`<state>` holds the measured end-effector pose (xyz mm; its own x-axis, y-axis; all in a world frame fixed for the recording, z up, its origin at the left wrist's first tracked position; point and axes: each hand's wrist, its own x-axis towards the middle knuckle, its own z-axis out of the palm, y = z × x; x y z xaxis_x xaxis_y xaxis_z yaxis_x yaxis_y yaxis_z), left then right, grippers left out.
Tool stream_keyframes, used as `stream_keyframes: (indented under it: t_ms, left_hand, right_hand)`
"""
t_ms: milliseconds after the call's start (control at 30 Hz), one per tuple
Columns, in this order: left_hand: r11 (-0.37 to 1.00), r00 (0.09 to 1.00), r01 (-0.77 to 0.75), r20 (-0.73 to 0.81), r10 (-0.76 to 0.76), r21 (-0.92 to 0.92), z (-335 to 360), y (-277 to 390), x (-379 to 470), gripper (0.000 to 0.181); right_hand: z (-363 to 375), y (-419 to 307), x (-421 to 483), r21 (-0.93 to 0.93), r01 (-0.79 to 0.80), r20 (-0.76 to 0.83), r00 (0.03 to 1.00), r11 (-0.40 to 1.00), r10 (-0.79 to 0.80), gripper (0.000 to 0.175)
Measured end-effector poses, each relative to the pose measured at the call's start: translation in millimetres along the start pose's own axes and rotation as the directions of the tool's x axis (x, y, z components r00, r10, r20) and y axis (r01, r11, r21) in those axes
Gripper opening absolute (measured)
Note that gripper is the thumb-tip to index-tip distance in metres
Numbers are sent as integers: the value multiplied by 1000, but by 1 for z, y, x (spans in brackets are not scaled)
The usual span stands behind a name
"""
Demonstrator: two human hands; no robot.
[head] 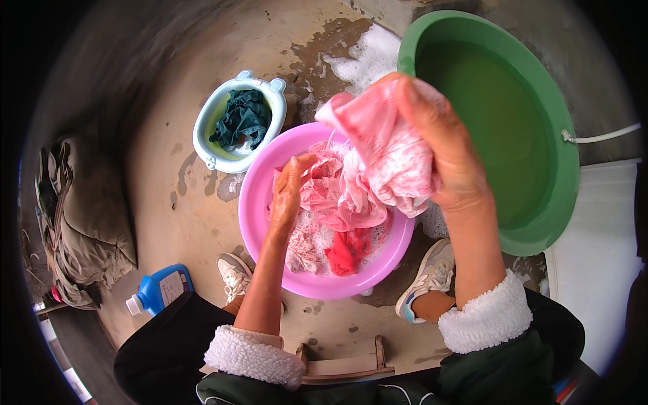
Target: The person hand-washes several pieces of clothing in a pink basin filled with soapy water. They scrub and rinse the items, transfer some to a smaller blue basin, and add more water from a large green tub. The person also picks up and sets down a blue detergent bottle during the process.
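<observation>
My right hand (450, 147) grips a bunched wet pink-and-white garment (400, 157), raised over the right side of a pink plastic basin (253, 228). Part of the cloth hangs down towards the basin. My left hand (291, 192) is over the basin's left side beside pink cloth (324, 195); its fingertips lie against or just above that cloth, and whether they pinch it cannot be told. In the sudsy water below are a patterned pale garment (302, 248) and a red cloth (347, 251).
A green tub (564, 202) of water with a white hose (607, 135) stands at right. A light-blue basin (200, 134) holds dark green cloth (243, 119). Foam (369, 55) lies on wet concrete. A blue detergent bottle (164, 288) is at lower left, a wooden stool (344, 368) below.
</observation>
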<state>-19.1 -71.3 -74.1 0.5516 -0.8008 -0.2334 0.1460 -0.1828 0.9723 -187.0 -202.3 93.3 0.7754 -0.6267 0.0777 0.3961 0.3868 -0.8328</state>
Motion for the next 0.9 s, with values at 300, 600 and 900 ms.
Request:
stream_keyframes:
  t_ms: [300, 600, 900]
  left_hand:
    - [875, 648, 452, 738, -190, -172, 22, 14, -23, 87]
    - [879, 757, 361, 648, -81, -311, -59, 22, -21, 131]
    - [915, 610, 350, 693, -384, 199, -38, 51, -12, 95]
  right_hand:
    - [-52, -37, 16, -59, 213, -48, 975, 975, -216, 18]
    - [-98, 58, -9, -501, -139, -224, 974, 854, 28, 15]
    - [-77, 131, -33, -999, -46, -44, 983, 5, 177, 59]
